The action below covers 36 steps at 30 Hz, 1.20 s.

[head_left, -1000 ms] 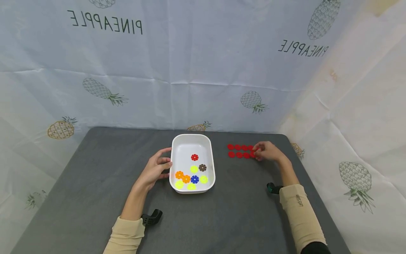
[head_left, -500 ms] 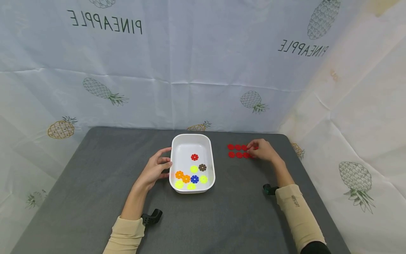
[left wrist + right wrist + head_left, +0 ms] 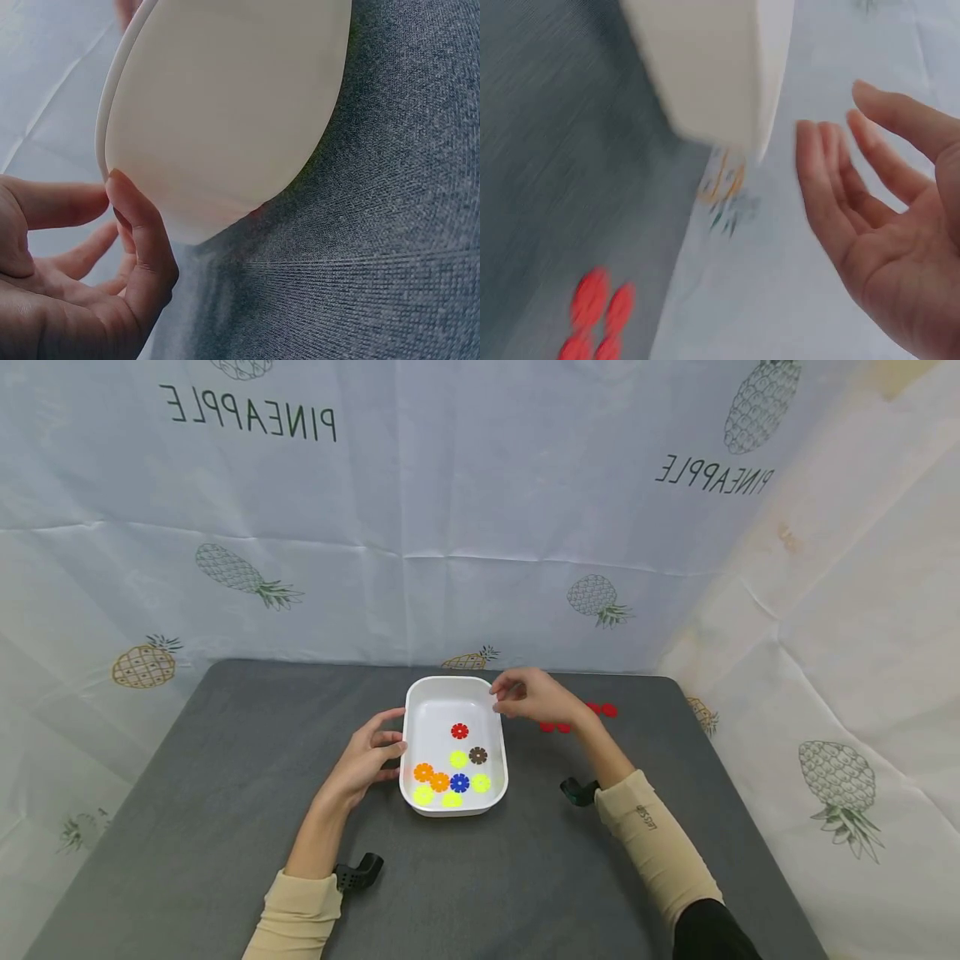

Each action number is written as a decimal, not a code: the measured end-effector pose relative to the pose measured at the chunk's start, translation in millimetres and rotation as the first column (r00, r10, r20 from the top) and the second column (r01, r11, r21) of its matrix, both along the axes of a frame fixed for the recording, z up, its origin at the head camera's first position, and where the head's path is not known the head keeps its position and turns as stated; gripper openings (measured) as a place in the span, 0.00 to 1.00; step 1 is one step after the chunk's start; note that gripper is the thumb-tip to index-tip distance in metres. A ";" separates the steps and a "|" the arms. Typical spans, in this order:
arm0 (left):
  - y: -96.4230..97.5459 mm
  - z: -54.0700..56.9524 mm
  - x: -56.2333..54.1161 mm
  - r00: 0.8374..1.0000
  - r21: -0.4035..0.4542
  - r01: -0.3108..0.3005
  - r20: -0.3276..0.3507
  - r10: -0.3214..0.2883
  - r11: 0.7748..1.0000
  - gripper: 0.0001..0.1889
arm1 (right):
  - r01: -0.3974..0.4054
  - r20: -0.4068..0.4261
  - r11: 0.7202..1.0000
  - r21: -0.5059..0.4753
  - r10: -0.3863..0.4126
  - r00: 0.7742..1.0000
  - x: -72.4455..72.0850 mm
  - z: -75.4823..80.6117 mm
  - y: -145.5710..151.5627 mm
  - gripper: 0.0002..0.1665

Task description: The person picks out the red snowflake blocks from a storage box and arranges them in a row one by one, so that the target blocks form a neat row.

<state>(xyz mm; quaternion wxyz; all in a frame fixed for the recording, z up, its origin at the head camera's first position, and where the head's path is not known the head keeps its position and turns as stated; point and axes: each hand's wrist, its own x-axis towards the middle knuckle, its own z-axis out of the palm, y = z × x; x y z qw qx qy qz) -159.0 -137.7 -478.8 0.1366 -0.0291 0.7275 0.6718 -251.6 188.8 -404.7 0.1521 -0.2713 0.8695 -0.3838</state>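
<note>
A white plastic tray (image 3: 491, 802) stands mid-table, holding several notched snowflake discs: a red disc (image 3: 460, 731), a brown disc (image 3: 477, 755), a blue disc (image 3: 460, 783), two orange ones and several yellow ones. At its left side my left hand (image 3: 363, 760) pinches the rim between thumb and fingers, as the left wrist view confirms. My right hand (image 3: 534, 695) hovers by the tray's upper right edge. In the right wrist view the right hand (image 3: 885, 217) has thumb and fingers apart, with nothing visible between them. Red discs (image 3: 602, 709) lie on the table, partly hidden by the right arm.
Grey cloth covers the table (image 3: 225, 793). A pale curtain (image 3: 487, 510) printed with pineapples hangs behind the far edge and along the sides. Each wrist carries a black camera mount (image 3: 360, 872).
My right hand has left the red discs and moved left to the tray's upper right edge. The left hand, the tray and the discs inside stay in place.
</note>
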 end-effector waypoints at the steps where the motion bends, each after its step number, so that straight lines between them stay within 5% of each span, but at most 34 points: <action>1: -0.1 0.1 0.1 1.000 -0.001 0.000 -0.001 0.000 1.000 0.33 | -0.027 0.017 1.000 0.015 0.026 1.000 -1.1 1.6 -9.6 0.20; 8: -0.7 0.8 -0.3 1.000 -0.002 -0.005 0.006 0.005 1.000 0.33 | -0.179 0.251 0.977 0.116 0.146 0.957 -16.5 -0.7 -69.6 0.23; 15: -0.4 0.5 -1.1 1.000 0.007 0.000 0.013 0.000 1.000 0.33 | -0.173 0.380 0.956 0.236 0.073 0.922 -32.4 -13.4 -96.6 0.17; 21: -0.6 0.5 -1.1 1.000 0.005 0.003 0.012 -0.003 1.000 0.33 | -0.133 0.407 0.957 0.257 0.018 0.913 -37.5 -22.6 -105.2 0.13; 28: -1.8 1.3 -1.2 1.000 0.006 0.005 0.007 -0.005 1.000 0.33 | -0.086 0.488 0.981 0.174 -0.010 0.873 -44.7 -31.1 -118.4 0.15; 36: 0.5 1.9 -0.8 1.000 0.015 0.002 0.020 -0.002 1.000 0.33 | 0.046 0.602 0.999 0.006 -0.040 0.798 -47.7 -45.4 -126.9 0.19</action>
